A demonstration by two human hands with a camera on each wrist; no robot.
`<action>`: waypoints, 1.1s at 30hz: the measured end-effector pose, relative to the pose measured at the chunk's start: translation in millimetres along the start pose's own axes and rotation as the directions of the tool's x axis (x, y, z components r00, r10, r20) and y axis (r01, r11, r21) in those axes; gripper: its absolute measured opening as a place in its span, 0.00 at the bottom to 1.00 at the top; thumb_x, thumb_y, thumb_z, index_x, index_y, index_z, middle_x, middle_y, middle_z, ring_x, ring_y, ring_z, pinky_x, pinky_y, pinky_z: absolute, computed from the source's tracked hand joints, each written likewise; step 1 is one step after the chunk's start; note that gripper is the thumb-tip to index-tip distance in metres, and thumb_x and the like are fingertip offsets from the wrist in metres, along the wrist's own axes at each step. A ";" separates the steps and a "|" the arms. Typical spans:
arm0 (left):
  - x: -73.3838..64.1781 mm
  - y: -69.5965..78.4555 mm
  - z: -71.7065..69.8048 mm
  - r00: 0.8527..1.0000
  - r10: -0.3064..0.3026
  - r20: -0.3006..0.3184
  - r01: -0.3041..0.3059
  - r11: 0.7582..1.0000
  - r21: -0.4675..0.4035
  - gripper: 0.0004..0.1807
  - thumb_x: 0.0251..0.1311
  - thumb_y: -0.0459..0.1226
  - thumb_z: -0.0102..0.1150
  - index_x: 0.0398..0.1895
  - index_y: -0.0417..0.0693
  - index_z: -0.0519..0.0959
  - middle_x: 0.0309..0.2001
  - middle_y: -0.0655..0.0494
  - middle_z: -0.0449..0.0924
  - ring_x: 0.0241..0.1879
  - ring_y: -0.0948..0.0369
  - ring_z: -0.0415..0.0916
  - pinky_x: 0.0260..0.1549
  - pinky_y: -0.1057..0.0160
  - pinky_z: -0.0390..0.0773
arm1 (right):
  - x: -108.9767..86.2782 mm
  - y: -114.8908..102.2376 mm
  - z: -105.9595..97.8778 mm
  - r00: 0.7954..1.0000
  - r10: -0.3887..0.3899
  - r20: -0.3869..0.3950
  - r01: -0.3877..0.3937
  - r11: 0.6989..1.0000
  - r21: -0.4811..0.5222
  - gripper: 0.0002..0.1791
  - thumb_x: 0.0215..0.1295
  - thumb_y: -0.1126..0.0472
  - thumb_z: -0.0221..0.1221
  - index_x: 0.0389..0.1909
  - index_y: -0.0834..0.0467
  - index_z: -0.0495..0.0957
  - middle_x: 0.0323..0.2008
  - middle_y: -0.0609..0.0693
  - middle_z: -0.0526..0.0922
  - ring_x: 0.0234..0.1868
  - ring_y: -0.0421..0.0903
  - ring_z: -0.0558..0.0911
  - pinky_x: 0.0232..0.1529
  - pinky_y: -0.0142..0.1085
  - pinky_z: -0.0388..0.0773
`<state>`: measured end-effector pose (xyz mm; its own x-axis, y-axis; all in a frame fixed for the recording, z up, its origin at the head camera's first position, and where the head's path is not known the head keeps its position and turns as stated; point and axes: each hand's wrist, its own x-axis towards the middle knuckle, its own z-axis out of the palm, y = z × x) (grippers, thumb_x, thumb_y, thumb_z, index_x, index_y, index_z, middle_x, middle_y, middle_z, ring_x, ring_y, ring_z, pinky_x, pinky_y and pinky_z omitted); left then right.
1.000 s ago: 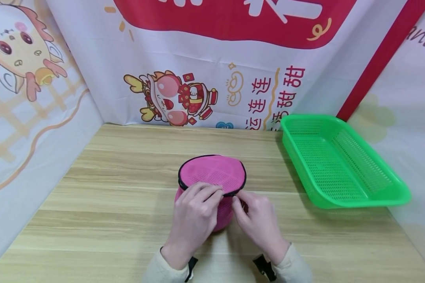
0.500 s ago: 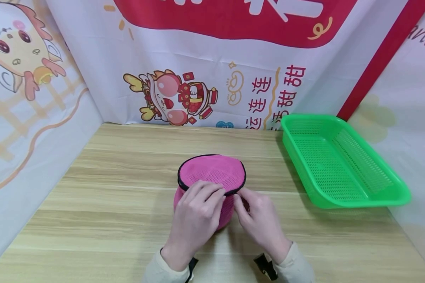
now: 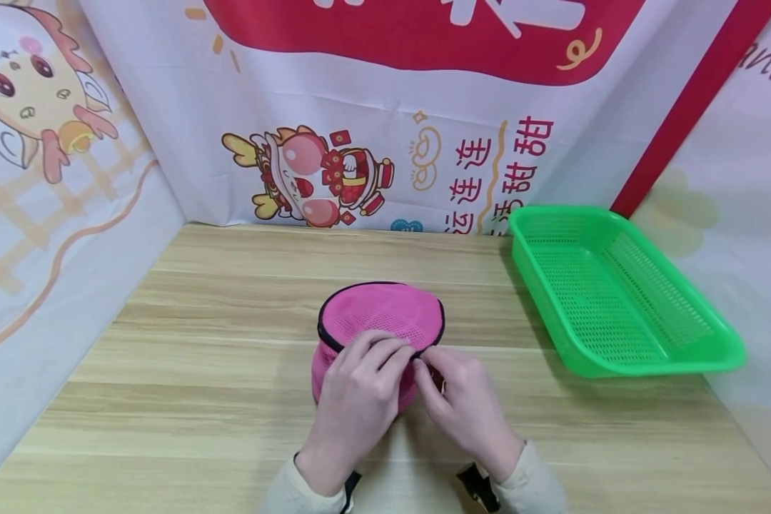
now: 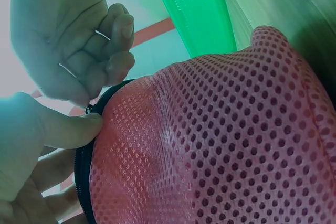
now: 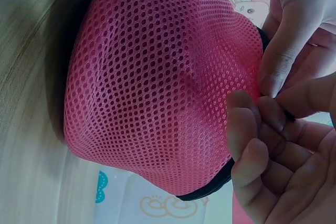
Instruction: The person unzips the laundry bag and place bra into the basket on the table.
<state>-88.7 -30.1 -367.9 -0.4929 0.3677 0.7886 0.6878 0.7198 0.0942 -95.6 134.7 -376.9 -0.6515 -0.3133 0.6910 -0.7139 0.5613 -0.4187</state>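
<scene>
A round pink mesh bag [image 3: 385,310] stands on the table, its flat top ringed by a black zipper [image 3: 330,345]. My left hand [image 3: 363,389] grips the near edge of the top; in the left wrist view its thumb [image 4: 79,129] presses on the zipper band and the other fingers lie behind it. Close beside it, my right hand [image 3: 465,396] pinches the zipper pull at the near right edge, fingers curled. The small slider [image 4: 90,109] shows between the two hands in the left wrist view. In the right wrist view the curled fingers [image 5: 249,156] mostly hide the pull.
A green plastic basket [image 3: 617,307] with perforated walls stands at the right of the wooden table [image 3: 199,400]. Printed cloth [image 3: 360,93] hangs behind the table and along both sides. Black straps [image 3: 478,485] sit at both wrists.
My right hand has moved slightly left along the bag's near edge, nearer to the left hand. The bag has shifted a little left and its top still lies flat.
</scene>
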 end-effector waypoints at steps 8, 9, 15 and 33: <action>-0.4 -0.1 0.1 1.000 -0.005 -0.006 0.005 1.000 0.001 0.11 0.48 0.25 0.67 0.37 0.41 0.86 0.37 0.54 0.85 0.41 0.56 0.78 0.38 0.59 0.82 | -0.9 1.0 0.1 1.000 0.008 -0.012 -0.008 1.000 -0.018 0.18 0.54 0.72 0.56 0.16 0.48 0.65 0.16 0.38 0.65 0.17 0.31 0.62 0.15 0.22 0.58; -0.3 -0.1 0.1 1.000 -0.005 -0.007 0.005 1.000 0.000 0.11 0.48 0.25 0.67 0.37 0.41 0.86 0.37 0.54 0.85 0.41 0.56 0.78 0.38 0.60 0.82 | -1.0 1.0 0.1 1.000 0.010 -0.011 -0.011 1.000 -0.023 0.18 0.54 0.72 0.56 0.16 0.48 0.65 0.16 0.38 0.65 0.17 0.31 0.62 0.15 0.22 0.58; 0.0 -1.0 -0.6 1.000 -0.003 -0.021 0.002 1.000 -0.018 0.11 0.48 0.25 0.67 0.36 0.41 0.87 0.37 0.54 0.85 0.41 0.56 0.79 0.38 0.60 0.82 | -1.4 2.1 -0.7 1.000 0.010 -0.030 -0.011 0.999 -0.039 0.17 0.53 0.71 0.57 0.17 0.48 0.66 0.17 0.36 0.64 0.18 0.32 0.63 0.15 0.22 0.59; 0.6 -3.9 -0.7 0.998 0.001 -0.057 -0.002 1.000 -0.029 0.11 0.50 0.23 0.61 0.35 0.40 0.87 0.36 0.54 0.85 0.41 0.55 0.79 0.39 0.59 0.82 | 0.4 6.3 -5.3 0.996 0.064 -0.063 -0.071 0.992 -0.109 0.17 0.56 0.70 0.58 0.15 0.49 0.69 0.16 0.37 0.64 0.16 0.32 0.62 0.14 0.24 0.58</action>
<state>-91.3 -33.1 -367.4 -0.4610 0.3341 0.8221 0.7040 0.7017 0.1096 -99.0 142.2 -376.1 -0.6784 -0.2280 0.6984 -0.6340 0.6621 -0.3997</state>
